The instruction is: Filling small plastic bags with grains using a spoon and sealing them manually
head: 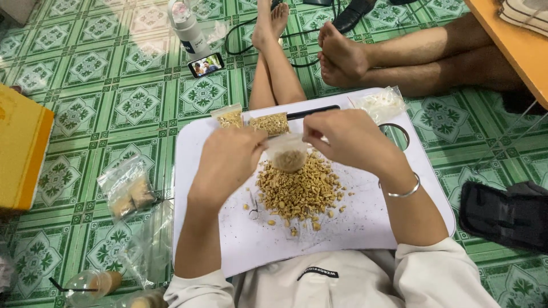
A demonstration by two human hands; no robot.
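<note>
Filling looks about half done: a small clear bag (288, 154) hangs above the middle of the white surface (240, 239), already part full of nuts, pinched at its mouth by both hands. Two packed bags (268, 122) lie at the far edge, while a big pile of nuts (299, 191) remains loose underneath. Left hand (231, 159) and right hand (345, 137) are curled inward, fingers closed on the bag's rim, wrists raised.
</note>
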